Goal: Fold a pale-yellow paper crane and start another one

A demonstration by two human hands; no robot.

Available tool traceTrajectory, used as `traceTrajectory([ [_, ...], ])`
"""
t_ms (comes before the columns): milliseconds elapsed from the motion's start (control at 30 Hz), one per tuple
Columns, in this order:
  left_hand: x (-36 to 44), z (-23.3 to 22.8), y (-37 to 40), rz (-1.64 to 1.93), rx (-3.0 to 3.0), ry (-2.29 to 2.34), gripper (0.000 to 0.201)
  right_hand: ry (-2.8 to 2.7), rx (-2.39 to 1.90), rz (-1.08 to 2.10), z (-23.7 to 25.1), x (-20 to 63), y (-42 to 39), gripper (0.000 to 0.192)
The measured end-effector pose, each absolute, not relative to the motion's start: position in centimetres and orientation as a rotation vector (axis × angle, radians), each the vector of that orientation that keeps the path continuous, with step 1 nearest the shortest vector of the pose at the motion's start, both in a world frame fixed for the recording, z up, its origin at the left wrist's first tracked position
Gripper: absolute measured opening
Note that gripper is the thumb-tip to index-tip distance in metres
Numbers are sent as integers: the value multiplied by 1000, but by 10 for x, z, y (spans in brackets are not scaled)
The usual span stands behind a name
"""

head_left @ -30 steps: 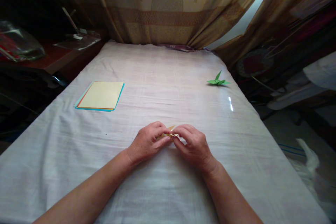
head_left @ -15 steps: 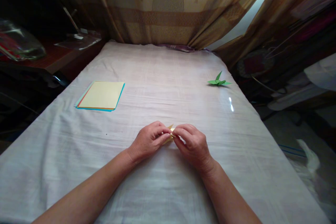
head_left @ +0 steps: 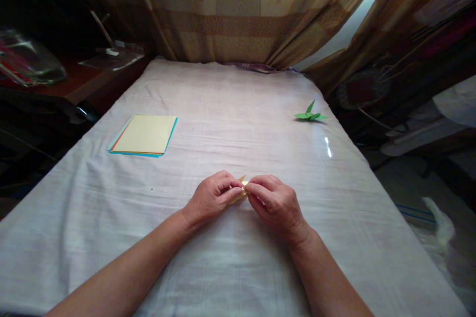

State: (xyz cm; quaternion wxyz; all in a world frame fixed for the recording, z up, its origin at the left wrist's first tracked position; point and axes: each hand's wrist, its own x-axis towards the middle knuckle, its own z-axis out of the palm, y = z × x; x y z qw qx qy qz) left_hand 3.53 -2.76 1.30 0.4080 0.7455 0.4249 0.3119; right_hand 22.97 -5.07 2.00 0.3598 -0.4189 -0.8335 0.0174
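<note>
Head view: two hands pinch a small folded yellow paper over a cloth-covered table.

The left hand (head_left: pixel 211 197) and right hand (head_left: pixel 274 203) meet fingertip to fingertip near the middle of the white tablecloth (head_left: pixel 238 104), each with fingers pressed together on the folded yellow paper (head_left: pixel 241 189). The paper sits between the two sets of fingertips, mostly covered; only a small pointed tip pokes out above them, and its lower edge lies close to the cloth. A stack of coloured paper sheets (head_left: pixel 144 134), cream on top, lies well apart to the left. A green origami crane (head_left: pixel 310 115) stands near the far right edge, before the patterned curtain (head_left: pixel 238 15).
</note>
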Motion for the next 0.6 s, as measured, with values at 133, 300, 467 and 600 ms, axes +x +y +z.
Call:
traceTrajectory([
  [133,35,13,-28,794,1853,1070,17,-2177,-1096,1,27,228,-54,15],
  [300,35,14,-29,802,1838,1079,17,-2152,-1099,-4,31,225,-56,12],
  [467,35,13,-29,825,1850,1071,16,-2126,-1095,22,29,225,-56,10],
  [600,36,12,-29,841,1848,1078,15,-2151,-1092,-19,29,225,-56,13],
])
